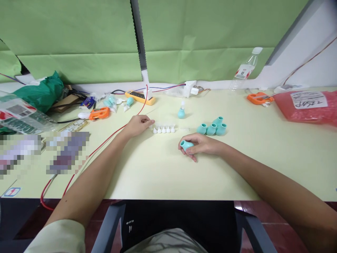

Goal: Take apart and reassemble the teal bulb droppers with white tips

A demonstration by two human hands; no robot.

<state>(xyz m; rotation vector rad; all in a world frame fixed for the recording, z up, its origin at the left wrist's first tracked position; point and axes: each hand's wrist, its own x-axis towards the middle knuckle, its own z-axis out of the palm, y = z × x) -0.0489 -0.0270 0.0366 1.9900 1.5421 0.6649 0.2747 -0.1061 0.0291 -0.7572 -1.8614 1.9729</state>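
My right hand (196,144) holds a teal bulb-shaped piece (186,144), its round opening facing up and to the left. Several more teal pieces (211,129) stand grouped just beyond that hand. My left hand (139,125) has its fingers pinched together at the left end of a row of small white pieces (164,130); whatever is between the fingertips is too small to make out. Tiny pale parts (184,129) lie right of the row. Farther back stands a teal bulb with a white top (181,111).
Red cable (105,139) runs beside my left arm. Behind are a yellow multimeter (140,97), a white plug (190,89) and a bottle (246,66). Orange tools (99,113) and bags lie left; another orange tool (259,98) and a red bag (302,107) lie right.
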